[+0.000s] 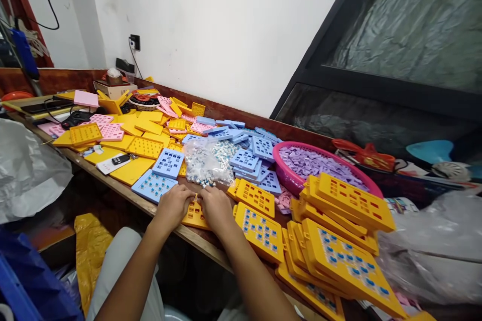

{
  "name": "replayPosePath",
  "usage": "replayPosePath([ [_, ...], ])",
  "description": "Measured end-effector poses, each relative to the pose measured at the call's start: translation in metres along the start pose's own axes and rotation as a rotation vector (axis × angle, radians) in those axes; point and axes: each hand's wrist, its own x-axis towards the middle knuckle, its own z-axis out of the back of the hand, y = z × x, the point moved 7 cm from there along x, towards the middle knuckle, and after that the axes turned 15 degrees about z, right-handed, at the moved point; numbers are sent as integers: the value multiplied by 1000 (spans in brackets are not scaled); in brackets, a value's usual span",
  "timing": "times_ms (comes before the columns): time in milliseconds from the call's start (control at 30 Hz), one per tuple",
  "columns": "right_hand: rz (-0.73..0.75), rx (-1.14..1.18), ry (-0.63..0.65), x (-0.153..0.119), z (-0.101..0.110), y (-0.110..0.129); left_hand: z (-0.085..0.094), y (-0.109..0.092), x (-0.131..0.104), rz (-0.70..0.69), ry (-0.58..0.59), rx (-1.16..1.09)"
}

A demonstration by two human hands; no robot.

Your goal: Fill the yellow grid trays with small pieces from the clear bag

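Flanking one yellow panel [195,215]; two grips [173,206] [216,205]

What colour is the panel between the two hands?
The panel is yellow; the head view shows it.

Smooth plastic panels [193,220], crinkled plastic bag [203,159], glossy basin [288,176], wooden table [205,250]

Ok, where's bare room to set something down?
Little: a narrow strip of bench shows along the front edge, below the yellow tray by the right hand; a plain yellow panel is bare between the white card and light blue tray. Crowded: the middle, with blue panels and clear bag, and right, with stacked yellow trays beside the pink basin.
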Motion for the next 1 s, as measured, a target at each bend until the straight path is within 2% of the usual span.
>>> replayPosePath([
  [167,52,-73,16,-4,-4,14,6,-14,-6,3,-40,192],
  [367,193,-178,-23,-22,-4,40,5,-33,-28,-28,-64,346],
  [533,217,-135,-13,-29,7,42,2,-42,-38,-49,-83,380],
  [767,213,-85,34,-25,14,39,-2,-38,-45,-125,-113,402],
  [1000,65,10,23,-12,16,22,-7,-26,-50,-127,-153,362],
])
